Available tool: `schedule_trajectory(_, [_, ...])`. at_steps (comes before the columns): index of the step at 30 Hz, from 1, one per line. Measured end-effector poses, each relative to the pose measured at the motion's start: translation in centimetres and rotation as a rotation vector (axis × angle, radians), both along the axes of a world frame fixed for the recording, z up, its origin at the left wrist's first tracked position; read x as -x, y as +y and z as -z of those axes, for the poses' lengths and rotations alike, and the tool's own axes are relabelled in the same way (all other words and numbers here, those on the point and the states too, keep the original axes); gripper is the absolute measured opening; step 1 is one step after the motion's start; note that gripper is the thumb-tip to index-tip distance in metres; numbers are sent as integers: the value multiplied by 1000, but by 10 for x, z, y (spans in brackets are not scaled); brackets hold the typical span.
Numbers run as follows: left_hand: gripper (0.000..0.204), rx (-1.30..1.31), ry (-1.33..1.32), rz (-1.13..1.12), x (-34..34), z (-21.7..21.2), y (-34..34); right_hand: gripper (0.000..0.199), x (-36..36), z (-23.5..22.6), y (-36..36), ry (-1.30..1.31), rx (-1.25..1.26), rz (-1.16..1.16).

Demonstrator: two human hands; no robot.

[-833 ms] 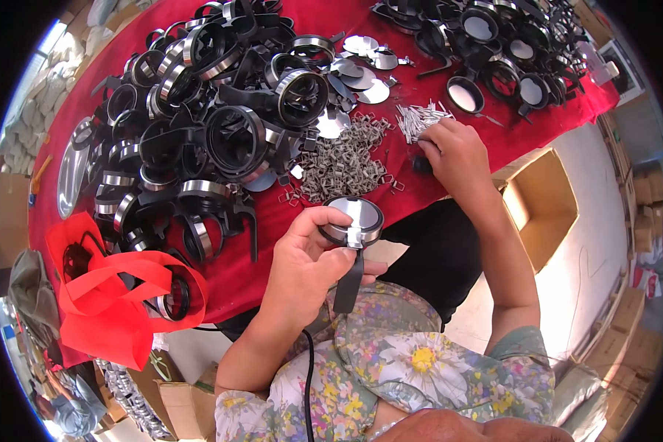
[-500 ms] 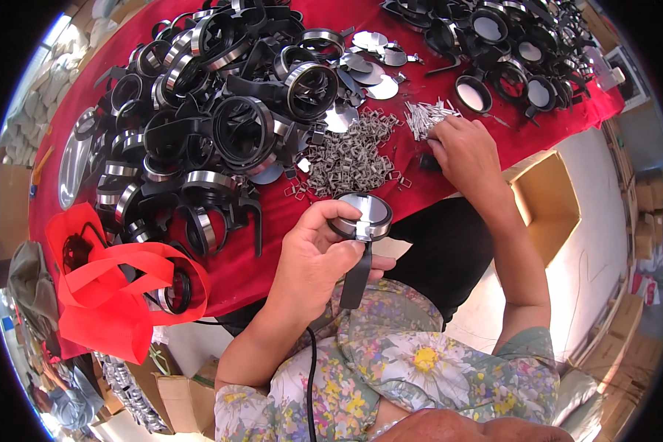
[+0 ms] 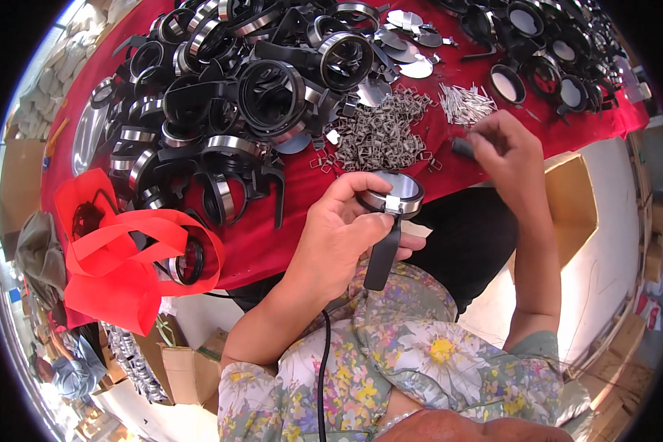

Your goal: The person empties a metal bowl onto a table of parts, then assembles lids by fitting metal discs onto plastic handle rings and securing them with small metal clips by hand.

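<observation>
My left hand grips a round black lid-like part over the near table edge. This part has a steel band, a shiny disc on top, a small metal clip at its hinge and a flat black handle hanging down. My right hand is closed in a pinch beside a small dark block; whatever is between its fingertips is too small to make out. Just beyond lies a pile of thin silvery pins. Left of the pins is a heap of small metal clips.
A large heap of black ring parts with steel bands covers the left of the red cloth. Loose metal discs lie at the back, and more disc-fitted parts at the right. A red fabric bag hangs over the left edge.
My right hand has drawn back from the pins toward me, its fingers pinched beside the dark block. My left hand still holds the round part. The whole view has shifted slightly.
</observation>
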State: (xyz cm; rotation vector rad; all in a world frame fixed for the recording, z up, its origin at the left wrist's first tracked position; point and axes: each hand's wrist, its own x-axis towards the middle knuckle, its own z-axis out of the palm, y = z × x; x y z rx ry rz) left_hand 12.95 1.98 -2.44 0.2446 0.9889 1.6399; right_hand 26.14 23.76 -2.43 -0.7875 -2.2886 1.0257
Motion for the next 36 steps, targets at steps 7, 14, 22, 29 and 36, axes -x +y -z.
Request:
schedule_trajectory(7, [31,-27,4,-9,0,4,3,19,-10,-15,-66,136,55,-381])
schedule_trajectory(14, [32,-21,55,-54,-4,7,2,18,-1,-7,-80,209,31,-377])
schedule_trajectory(22, [31,-34,-5,-71,-3,10,-2,18,-1,-5,-84,191,10,-383])
schedule_trajectory(29, [32,-4,57,-91,-8,10,0,21,-3,-10,-89,185,44,-369])
schedule_trajectory(36, [30,-44,-4,-97,-5,6,-2,23,-13,-17,-80,136,140,-428])
